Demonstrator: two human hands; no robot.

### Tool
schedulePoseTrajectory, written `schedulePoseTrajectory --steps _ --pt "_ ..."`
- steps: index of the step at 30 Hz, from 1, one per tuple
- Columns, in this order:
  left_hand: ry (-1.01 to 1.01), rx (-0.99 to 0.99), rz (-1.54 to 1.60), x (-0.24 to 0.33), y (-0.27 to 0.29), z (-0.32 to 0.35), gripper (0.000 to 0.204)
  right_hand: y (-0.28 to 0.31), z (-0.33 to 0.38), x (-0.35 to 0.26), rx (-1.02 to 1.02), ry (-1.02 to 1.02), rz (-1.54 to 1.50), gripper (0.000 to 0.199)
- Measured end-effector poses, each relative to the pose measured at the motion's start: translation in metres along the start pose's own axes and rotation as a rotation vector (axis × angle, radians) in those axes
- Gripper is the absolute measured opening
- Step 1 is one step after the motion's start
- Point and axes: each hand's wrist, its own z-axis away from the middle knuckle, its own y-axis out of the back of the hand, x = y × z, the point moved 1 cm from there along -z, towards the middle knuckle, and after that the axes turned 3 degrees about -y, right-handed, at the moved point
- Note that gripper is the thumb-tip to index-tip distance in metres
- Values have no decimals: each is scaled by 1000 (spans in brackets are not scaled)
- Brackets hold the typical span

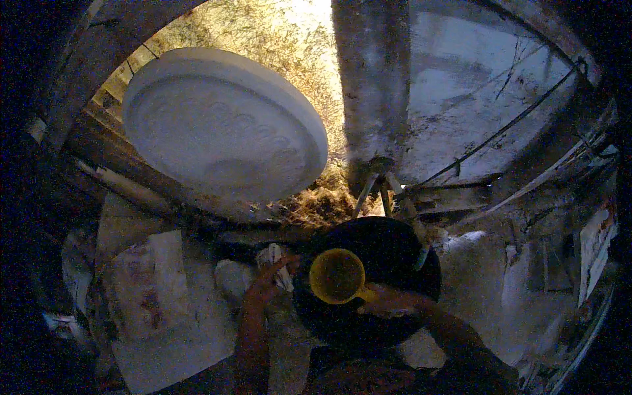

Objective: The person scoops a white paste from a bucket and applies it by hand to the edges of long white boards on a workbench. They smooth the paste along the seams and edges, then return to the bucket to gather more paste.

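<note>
My right hand (393,301) is closed round the short handle of a yellow dipper (337,276). The dipper's round mouth faces up, over the left part of a round black tub (388,240); its inside is too dark to read. At the tub's left rim, my left hand (266,278) has its fingers bent against a whitish, cloth-like thing (284,270). Dim light hides exactly how the fingers grip it. A greenish stick-like piece (422,257) shows at the tub's right side.
Beyond the tub, a large pale oval basin (224,125) leans at the upper left before brightly lit straw (276,26). A dark post (372,85) and a whitish panel (480,92) stand to its right. Printed pale sacks (151,283) lie at left.
</note>
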Motion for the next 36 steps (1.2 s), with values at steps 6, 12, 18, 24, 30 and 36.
schedulePoseTrajectory --steps 6,12,18,24,30,36 --pt "-82 66 -92 10 1 14 71 4 -4 -39 204 358 436 76" --pt "-451 179 -255 57 -54 12 82 116 -110 -52 -290 604 -239 61" --pt "-744 387 -552 109 -115 24 93 243 -287 -52 385 690 -1310 40" --pt "-660 326 -885 137 -161 49 119 277 -368 -49 607 594 -1297 35" --pt "-746 355 -1205 132 -202 70 131 242 -374 -77 591 553 -1053 31" --pt "-773 439 -1377 139 -233 87 128 199 -351 -99 555 641 -682 27"
